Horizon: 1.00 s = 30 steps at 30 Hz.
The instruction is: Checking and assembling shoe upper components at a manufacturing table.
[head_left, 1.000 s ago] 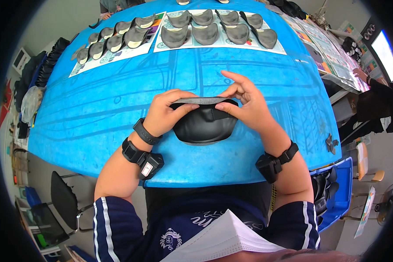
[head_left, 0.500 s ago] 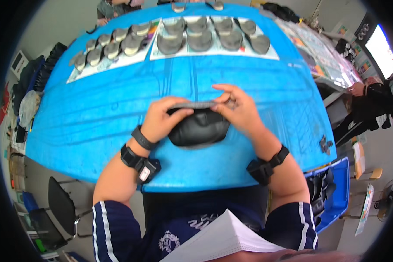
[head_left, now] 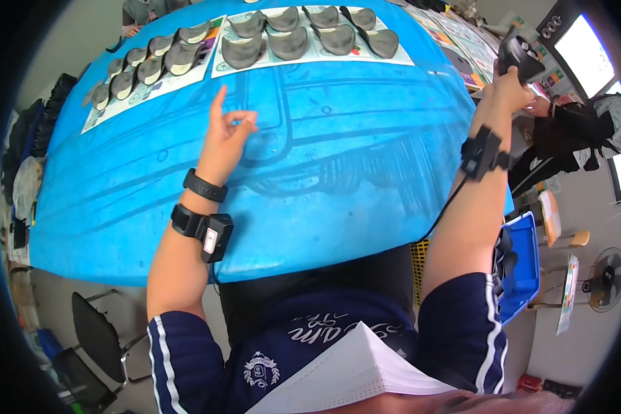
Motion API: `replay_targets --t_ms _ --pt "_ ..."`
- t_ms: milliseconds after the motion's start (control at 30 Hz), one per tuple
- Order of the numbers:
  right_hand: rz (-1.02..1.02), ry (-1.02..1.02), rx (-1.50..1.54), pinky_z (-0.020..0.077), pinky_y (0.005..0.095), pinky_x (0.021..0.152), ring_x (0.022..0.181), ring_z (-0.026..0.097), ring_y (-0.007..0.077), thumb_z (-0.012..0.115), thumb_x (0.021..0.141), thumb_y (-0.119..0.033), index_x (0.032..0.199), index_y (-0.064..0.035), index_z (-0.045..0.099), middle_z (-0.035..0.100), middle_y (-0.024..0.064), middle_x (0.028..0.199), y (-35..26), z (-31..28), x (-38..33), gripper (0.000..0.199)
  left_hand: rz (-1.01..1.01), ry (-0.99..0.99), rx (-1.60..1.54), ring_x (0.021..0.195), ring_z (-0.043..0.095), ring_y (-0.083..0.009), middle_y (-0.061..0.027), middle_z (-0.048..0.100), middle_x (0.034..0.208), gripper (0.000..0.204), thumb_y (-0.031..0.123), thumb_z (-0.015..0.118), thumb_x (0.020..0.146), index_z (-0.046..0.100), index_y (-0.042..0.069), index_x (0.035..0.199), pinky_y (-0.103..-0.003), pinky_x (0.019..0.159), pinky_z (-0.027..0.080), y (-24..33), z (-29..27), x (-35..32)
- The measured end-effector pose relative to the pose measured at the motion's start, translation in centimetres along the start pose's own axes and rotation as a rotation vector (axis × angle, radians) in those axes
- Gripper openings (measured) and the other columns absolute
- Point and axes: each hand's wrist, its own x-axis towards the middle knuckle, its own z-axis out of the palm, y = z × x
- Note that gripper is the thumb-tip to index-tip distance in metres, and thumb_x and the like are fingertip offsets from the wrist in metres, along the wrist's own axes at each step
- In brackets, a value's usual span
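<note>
At the far right, past the table's edge, my right hand (head_left: pixel 512 91) is raised and grips a black, curved piece that looks like a shoe upper (head_left: pixel 519 58). My left hand (head_left: pixel 229 138) hovers over the blue-covered table (head_left: pixel 186 228), index finger stretched forward and the others loosely bent, holding nothing. Beyond it, several grey-black shoe uppers (head_left: pixel 288 43) with pale undersides lie in rows on printed sheets (head_left: pixel 383 58). A smaller group of similar uppers (head_left: pixel 150 70) sits on the sheet to the left.
Another person's hand (head_left: pixel 540 108) and dark clothing are close beside my right hand. A blue crate (head_left: pixel 529 276) holding black pieces stands at the lower right, near a fan (head_left: pixel 607 279). On the left is a black chair (head_left: pixel 103 334). A second person (head_left: pixel 145 12) is at the far left.
Both hands held the black upper over the table's middle. My left hand has let go and moved left; my right hand has carried the upper far right and away. My view has shifted slightly.
</note>
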Motion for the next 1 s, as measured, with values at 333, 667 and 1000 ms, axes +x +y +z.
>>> replay_targets --t_ms 333,667,1000 --pt "0.226 -0.758 -0.7 0.0456 0.0411 0.071 0.086 0.058 0.0345 0.062 0.067 -0.013 0.092 0.0018 0.057 0.061 0.0219 0.091 12.6 17.8 -24.3 0.029 -0.109 -0.201 -0.032 0.077 0.057 -0.0135 -0.0082 0.059 0.086 0.071 0.006 0.054 0.086 0.008 0.008 0.139 -0.027 0.075 0.046 -3.6 1.1 -2.1" --pt "0.335 -1.165 -0.541 0.0426 0.0333 0.054 0.068 0.054 0.0173 0.064 0.074 -0.02 0.085 -0.0008 0.049 0.054 0.0102 0.076 5.0 16.0 -25.8 0.027 -0.164 -0.051 -0.141 0.084 0.057 -0.0165 -0.0093 0.054 0.103 0.06 0.016 0.052 0.089 0.017 0.009 0.138 -0.028 0.078 0.046 -3.0 0.9 -1.6" --pt "1.175 -1.395 -0.351 0.047 0.0287 0.056 0.071 0.057 0.0144 0.059 0.083 -0.012 0.095 -0.0027 0.05 0.057 0.0063 0.084 0.6 -3.2 -22.4 0.018 -0.334 0.1 -0.467 0.077 0.058 -0.0126 -0.005 0.06 0.091 0.042 0.023 0.062 0.083 0.045 0.003 0.116 -0.026 0.065 0.048 -0.5 0.8 -0.1"
